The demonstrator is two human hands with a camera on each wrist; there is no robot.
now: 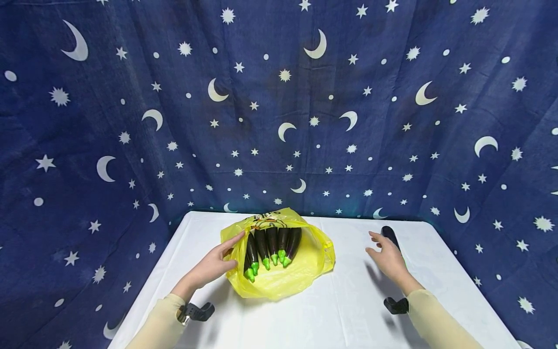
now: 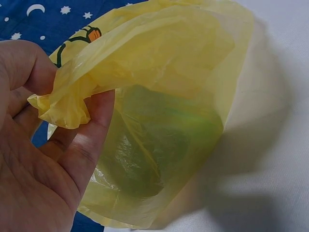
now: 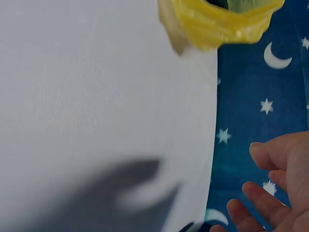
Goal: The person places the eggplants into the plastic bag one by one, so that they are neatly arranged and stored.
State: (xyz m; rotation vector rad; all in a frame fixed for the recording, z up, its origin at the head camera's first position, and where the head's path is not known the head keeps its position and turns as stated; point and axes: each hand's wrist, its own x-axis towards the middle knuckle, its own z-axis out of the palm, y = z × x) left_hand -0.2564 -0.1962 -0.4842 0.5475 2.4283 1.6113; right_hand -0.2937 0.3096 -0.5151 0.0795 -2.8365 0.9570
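Note:
A yellow plastic bag (image 1: 311,257) lies with its mouth spread wide toward me, printed along its upper edge. Several dark purple eggplants (image 1: 272,241) with bright green stem ends lie side by side inside it. My left hand (image 1: 212,264) pinches the bag's left edge between thumb and fingers; in the left wrist view the plastic bunches in that grip. On the right, one more eggplant (image 1: 391,236) lies on the table, partly hidden behind my right hand (image 1: 390,261). That hand hovers with parted, slightly bent fingers and holds nothing.
A white cloth covers the table (image 1: 301,325). Behind and along both sides hangs a dark blue curtain (image 1: 261,135) with moons and stars. A black wrist strap (image 1: 198,311) is on my left arm, another (image 1: 396,305) on my right.

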